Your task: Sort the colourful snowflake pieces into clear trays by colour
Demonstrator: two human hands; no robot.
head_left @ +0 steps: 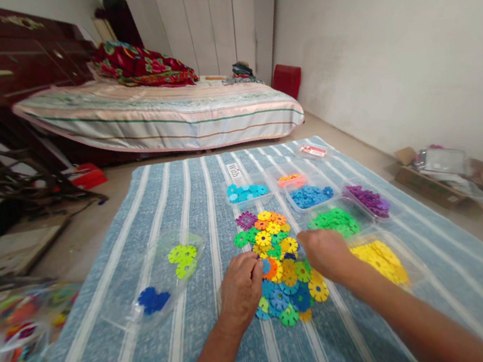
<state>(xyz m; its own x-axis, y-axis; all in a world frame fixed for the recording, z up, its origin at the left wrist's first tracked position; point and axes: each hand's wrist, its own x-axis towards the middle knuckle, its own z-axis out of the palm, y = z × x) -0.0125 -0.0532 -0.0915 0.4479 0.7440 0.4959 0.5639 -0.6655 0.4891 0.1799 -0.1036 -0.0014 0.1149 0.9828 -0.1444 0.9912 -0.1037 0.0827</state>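
A home bedroom — made bed [157,112], wardrobe [206,15], floor mat [125,346].

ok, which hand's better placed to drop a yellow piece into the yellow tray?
Probably right. The right hand rests at the mixed pile's right edge, next to the yellow tray. The left hand sits on the pile's far side.

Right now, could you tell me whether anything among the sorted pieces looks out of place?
Mostly tidy: each clear tray holds one colour. The odd one is the left tray, which holds lime pieces and dark blue pieces as two separate clusters. The mixed pile lies loose on the striped cloth between both hands.
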